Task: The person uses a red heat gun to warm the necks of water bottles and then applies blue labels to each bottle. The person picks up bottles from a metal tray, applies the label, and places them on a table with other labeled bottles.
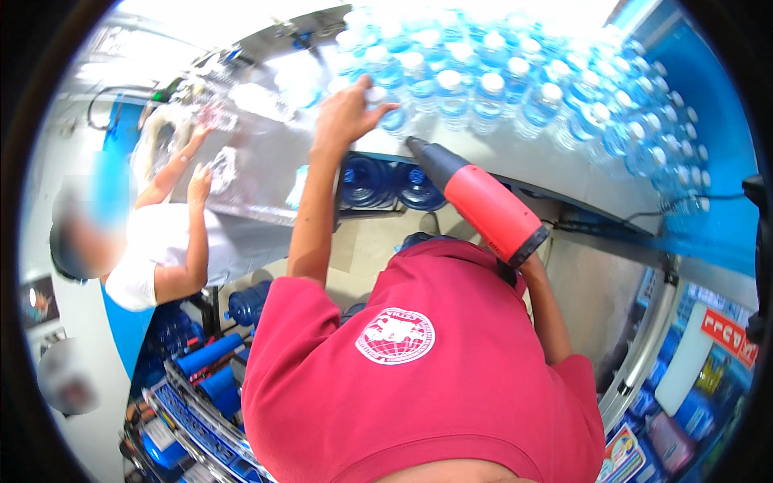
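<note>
My left hand reaches over the near edge of the steel counter, thumb and forefinger on either side of the white cap of a small clear water bottle. My right hand is closed on a red and black heat gun; the gun's body hides most of its fingers. The black nozzle points up and left at the base of that bottle, a short way from it. Behind, several rows of similar capped water bottles stand upright.
To the left a co-worker in a white shirt handles clear plastic at the same counter. Large blue water jugs stand beneath the counter. A cable runs along the right. Trolleys are at lower left, and packed shelves at lower right.
</note>
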### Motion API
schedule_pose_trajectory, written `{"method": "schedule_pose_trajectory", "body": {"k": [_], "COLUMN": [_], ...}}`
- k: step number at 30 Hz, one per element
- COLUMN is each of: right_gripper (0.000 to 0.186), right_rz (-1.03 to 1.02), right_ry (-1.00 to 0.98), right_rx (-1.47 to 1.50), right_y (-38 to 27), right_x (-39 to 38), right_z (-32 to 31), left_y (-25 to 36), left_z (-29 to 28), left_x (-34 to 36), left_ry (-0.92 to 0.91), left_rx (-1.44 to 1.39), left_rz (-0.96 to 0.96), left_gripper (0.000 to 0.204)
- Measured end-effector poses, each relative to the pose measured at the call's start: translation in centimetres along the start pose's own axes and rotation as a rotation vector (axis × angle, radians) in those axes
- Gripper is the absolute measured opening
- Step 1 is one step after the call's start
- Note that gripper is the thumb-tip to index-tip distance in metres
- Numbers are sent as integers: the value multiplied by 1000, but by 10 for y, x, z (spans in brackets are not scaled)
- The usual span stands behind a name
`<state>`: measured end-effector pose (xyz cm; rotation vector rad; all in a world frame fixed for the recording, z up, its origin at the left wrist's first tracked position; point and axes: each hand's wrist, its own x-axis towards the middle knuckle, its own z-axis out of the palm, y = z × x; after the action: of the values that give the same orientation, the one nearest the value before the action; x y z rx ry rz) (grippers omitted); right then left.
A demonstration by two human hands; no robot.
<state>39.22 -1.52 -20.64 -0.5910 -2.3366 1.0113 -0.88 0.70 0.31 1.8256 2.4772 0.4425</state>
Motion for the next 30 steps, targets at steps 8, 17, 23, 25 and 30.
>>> {"method": "schedule_pose_trajectory", "body": {"k": [8, 17, 23, 25, 30], "right_gripper": [47, 16, 12, 13, 16], "right_rz": [359, 739, 811, 851, 895], "right_ry": [47, 362, 918, 1018, 1187], "right_rx": [18, -82, 307, 305, 246], "right_y": [-11, -73, -111, -117, -122], "right_x": [-61, -132, -113, -119, -142], "right_z": [-37, -64, -68, -69, -68], "left_y": [5, 88, 206, 251, 350], "left_z": [20, 7, 49, 71, 110], "left_x": [-16, -39, -11, -2, 19], "left_ry": [321, 131, -84, -150, -226], "left_rx": [-190, -563, -709, -658, -547], "left_rz": [100, 256, 592, 712, 988], "left_gripper": [46, 35, 36, 39, 42]}}
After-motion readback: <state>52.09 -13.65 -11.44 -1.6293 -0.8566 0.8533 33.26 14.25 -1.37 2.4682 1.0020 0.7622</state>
